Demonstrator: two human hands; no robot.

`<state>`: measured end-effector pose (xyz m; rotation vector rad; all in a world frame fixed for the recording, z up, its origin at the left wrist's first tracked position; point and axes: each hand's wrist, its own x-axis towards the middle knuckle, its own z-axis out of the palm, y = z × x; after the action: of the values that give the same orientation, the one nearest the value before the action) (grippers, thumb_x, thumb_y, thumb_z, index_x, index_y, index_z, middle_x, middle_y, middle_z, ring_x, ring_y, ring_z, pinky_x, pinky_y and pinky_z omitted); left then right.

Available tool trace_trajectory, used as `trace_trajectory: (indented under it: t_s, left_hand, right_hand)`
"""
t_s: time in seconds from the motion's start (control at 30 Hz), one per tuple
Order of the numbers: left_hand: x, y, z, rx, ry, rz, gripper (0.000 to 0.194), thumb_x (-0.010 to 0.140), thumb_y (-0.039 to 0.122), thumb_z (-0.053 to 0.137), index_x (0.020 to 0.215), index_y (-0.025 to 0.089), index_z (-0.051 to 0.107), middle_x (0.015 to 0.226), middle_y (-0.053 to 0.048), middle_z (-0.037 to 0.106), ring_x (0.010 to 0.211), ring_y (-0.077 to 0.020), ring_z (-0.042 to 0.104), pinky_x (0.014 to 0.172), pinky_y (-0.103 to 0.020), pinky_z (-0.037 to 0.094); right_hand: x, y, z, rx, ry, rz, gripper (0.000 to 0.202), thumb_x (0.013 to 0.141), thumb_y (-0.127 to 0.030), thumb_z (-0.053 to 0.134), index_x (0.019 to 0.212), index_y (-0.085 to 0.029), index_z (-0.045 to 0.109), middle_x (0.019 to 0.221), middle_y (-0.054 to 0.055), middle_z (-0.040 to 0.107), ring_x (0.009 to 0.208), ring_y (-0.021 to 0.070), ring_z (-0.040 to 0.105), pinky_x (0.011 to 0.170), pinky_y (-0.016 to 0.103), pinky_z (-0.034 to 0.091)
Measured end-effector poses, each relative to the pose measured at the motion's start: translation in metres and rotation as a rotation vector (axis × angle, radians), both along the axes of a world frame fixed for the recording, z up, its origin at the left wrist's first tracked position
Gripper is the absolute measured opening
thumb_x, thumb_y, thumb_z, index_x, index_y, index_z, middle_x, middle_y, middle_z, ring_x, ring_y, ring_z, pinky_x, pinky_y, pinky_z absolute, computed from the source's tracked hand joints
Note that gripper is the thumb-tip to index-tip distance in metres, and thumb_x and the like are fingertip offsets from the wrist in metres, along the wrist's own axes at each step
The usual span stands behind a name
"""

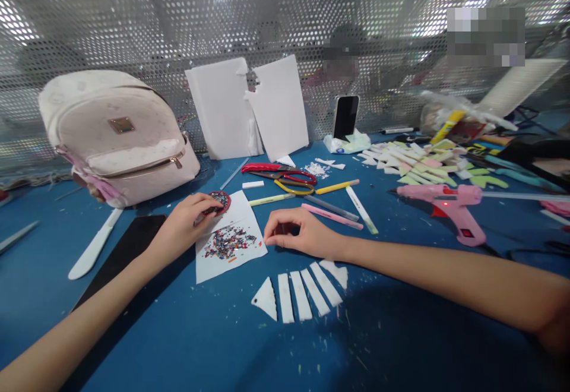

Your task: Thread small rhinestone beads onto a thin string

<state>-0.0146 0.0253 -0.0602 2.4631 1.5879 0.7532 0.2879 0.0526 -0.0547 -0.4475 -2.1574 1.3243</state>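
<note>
Our small red-rimmed dish (228,201) of glittery bits (229,242) sits at the upper edge of the white paper (210,271), and more of the bits lie spread over the sheet below it. Our left hand (190,217) has its grip closed on the dish's near side. Our right hand (307,233) is just beside the paper's right corner, fingers curled and thumb close to them; we cannot tell whether that grip pinches anything.

Nearer to us on the blue tabletop (178,344) lie six white pieces: a pointed piece (266,300) with a dark spot, four strips (301,297) and a flared end piece (336,273). In our judgement their shaping is finished and they are set in fish-like order, but gaps part them, so they look unjoined, and we see none of the bits on them. The bits seem only tipped out so far.

Beyond our hands are the red-handled cutters (256,168) and some pens, a pink one (332,217) among them. To the right, a pink glue gun (461,196) shows a lit red light, with a heap of pale offcuts (416,160) behind it. Farther back stand two torn white boards (280,104), a phone (346,117) and, to the left, a pale backpack (124,136).
</note>
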Motion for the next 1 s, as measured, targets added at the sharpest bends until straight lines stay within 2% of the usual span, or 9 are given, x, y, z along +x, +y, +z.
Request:
trace_trajectory:
  t_s: [0.23, 0.63, 1.0]
  left_hand:
    - [0.004, -0.001, 0.002, -0.001, -0.007, 0.031, 0.022, 0.096, 0.029, 0.046, 0.107, 0.021, 0.064, 0.11, -0.009, 0.065, 0.103, -0.0247, 0.06, 0.09, -0.039, 0.048]
    - [0.012, 0.001, 0.004, -0.006, -0.057, 0.127, 0.02, 0.092, 0.028, 0.05, 0.092, 0.02, 0.069, 0.099, -0.009, 0.07, 0.094, -0.0241, 0.065, 0.085, -0.037, 0.05]
    - [0.003, 0.012, 0.01, -0.066, 0.015, 0.12, 0.019, 0.089, 0.03, 0.058, 0.088, 0.023, 0.074, 0.096, -0.005, 0.074, 0.083, -0.0214, 0.067, 0.078, -0.033, 0.051]
  right_hand:
    - [0.0, 0.0, 0.0, 0.001, -0.015, -0.005, 0.013, 0.087, -0.028, 0.07, 0.084, -0.016, 0.07, 0.08, 0.0, 0.066, 0.068, 0.0099, 0.056, 0.059, 0.023, 0.04]
    - [-0.001, 0.0, -0.001, 0.008, -0.014, -0.014, 0.013, 0.087, -0.028, 0.07, 0.084, -0.016, 0.07, 0.08, 0.001, 0.066, 0.068, 0.0099, 0.055, 0.059, 0.022, 0.038]
    - [-0.001, 0.0, -0.003, 0.025, 0.004, -0.004, 0.013, 0.088, -0.029, 0.07, 0.085, -0.015, 0.07, 0.081, 0.001, 0.067, 0.068, 0.0099, 0.056, 0.06, 0.023, 0.04]
